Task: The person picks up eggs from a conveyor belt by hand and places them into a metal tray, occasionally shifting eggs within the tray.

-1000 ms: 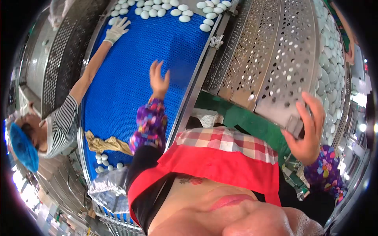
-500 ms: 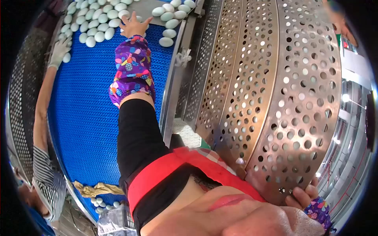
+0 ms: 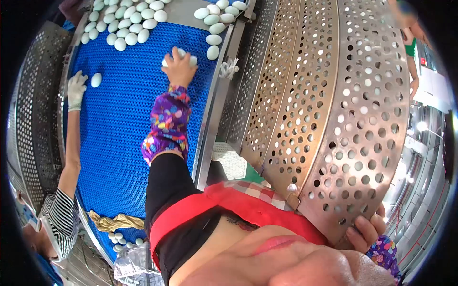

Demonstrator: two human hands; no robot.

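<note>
My left hand (image 3: 180,67), in a purple patterned sleeve cover, curls over a few pale eggs (image 3: 192,60) on a blue textured conveyor belt (image 3: 129,105). White shell shows between and beside its fingers; the palm side is hidden. Above it, a cluster of pale green-white eggs (image 3: 136,17) lies on the belt, and more eggs (image 3: 213,51) line its right side. At lower right, my right hand (image 3: 366,232) has its fingers wrapped over the edge of a perforated metal panel (image 3: 353,124); its thumb is not visible.
Across the belt, a co-worker's gloved hand (image 3: 76,88) is beside a single egg (image 3: 96,80). A tan cloth (image 3: 117,222) lies across the belt's near end, close to several small-looking eggs (image 3: 119,240) and a clear plastic bag (image 3: 133,264). A metal rail (image 3: 210,119) borders the belt.
My left hand has come down the belt from the cluster, bringing eggs with it. The co-worker's gloved hand has also drawn back, and one egg lies apart near it. My right hand stays on the panel.
</note>
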